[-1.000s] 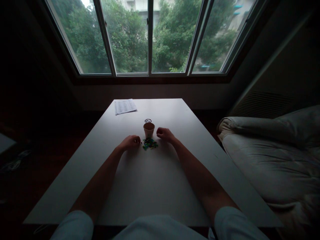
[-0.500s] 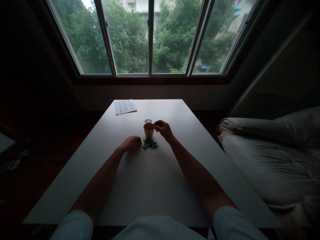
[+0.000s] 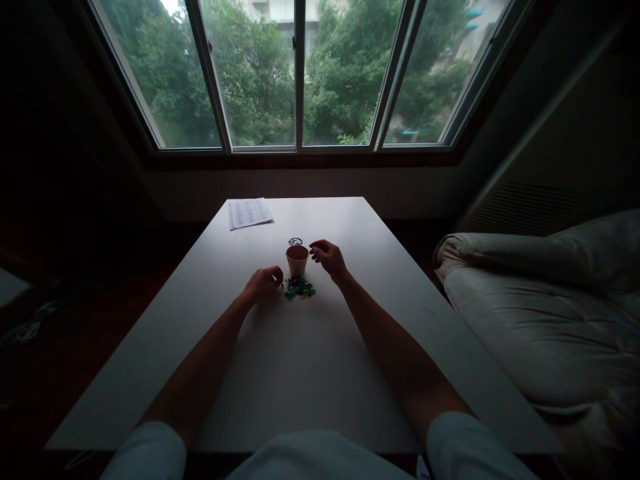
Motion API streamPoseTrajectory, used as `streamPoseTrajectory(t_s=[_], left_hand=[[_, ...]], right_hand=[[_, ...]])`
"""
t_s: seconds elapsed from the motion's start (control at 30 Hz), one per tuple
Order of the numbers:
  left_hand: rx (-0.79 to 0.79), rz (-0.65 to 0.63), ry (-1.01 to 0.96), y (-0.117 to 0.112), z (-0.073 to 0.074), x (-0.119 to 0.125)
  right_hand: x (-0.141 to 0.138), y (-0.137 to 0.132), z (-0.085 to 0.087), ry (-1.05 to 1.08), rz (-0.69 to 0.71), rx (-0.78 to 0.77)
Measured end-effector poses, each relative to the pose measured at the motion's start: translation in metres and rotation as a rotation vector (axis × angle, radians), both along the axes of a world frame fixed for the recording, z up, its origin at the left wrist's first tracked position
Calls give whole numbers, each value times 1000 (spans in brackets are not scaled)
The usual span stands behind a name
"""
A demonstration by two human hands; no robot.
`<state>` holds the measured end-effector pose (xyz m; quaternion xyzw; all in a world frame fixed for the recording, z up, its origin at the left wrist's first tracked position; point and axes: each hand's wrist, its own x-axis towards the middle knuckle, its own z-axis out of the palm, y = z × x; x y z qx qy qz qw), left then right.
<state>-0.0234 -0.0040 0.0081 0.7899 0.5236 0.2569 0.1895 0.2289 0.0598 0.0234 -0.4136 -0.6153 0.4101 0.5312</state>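
Note:
A small tan cup [image 3: 297,260] stands upright in the middle of a white table [image 3: 300,373]. Just in front of it lies a little heap of several small blue and green pieces [image 3: 299,288]. My left hand [image 3: 262,283] is curled, raised a little at the left of the heap, its fingertips pinched together; what they hold is too small to see. My right hand [image 3: 327,258] hovers right of the cup's rim with its fingers bent and loosely pinched. Both forearms stretch across the table.
A printed sheet of paper [image 3: 250,213] lies at the table's far left corner. A small dark ring-shaped object [image 3: 295,241] sits behind the cup. A pale sofa cushion [image 3: 545,300] is close on the right. A wide window [image 3: 300,73] faces the table.
My right hand rose from the table beside the heap to the cup's rim, then drew slightly back to the right. My left hand lifted a little toward the cup.

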Motion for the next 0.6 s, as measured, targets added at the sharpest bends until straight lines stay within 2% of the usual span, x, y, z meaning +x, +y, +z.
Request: streamPoseTrajectory(t_s=[0.13,0.37,0.47,0.6], left_hand=[[47,10,-41,-2,3,5],[33,18,-134,-6,2,16],[1,34,-301,-4,0,22],[-66,89,-619,3,3,34]], right_hand=[[5,5,-13,-1,-31,-56],[21,15,-46,-72,-110,-203],[23,15,-54,-161,-131,-207],[19,11,-56,-361,-142,-129]])
